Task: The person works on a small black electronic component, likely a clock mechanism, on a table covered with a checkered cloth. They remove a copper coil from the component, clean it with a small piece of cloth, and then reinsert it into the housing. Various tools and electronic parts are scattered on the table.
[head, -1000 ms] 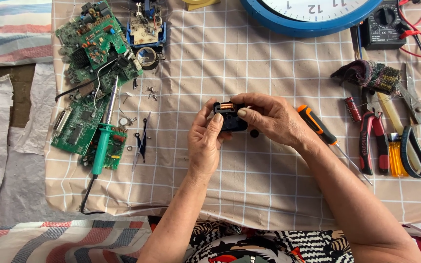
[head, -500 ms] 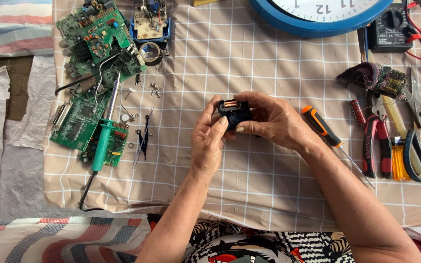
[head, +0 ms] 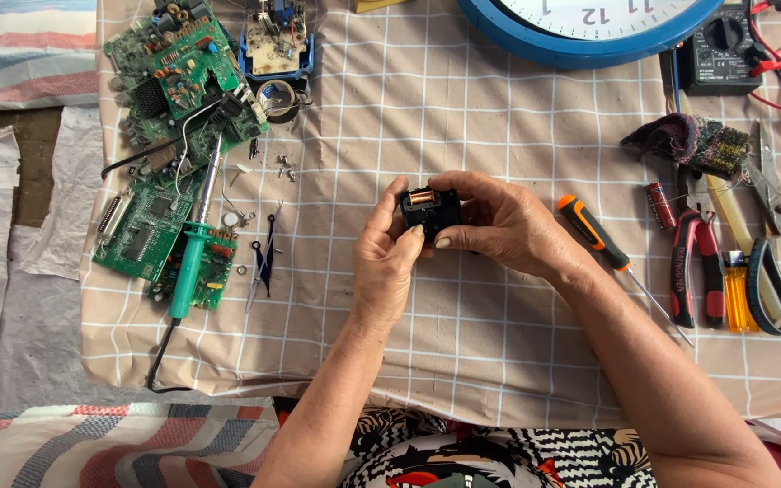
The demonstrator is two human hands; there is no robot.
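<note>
Black clock movement [head: 430,210] held above open cloth [head: 463,325].

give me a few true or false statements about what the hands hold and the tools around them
1. Both hands, left hand and right hand, hold the small black box with a copper coil. True.
2. The green-handled soldering iron lies right of the hands. False: it lies to their left, on the green circuit boards.
3. The orange-and-black screwdriver lies on the checked cloth. True.
4. The blue-rimmed round wall clock is held in the right hand. False: it lies on the cloth above the hands.
</note>
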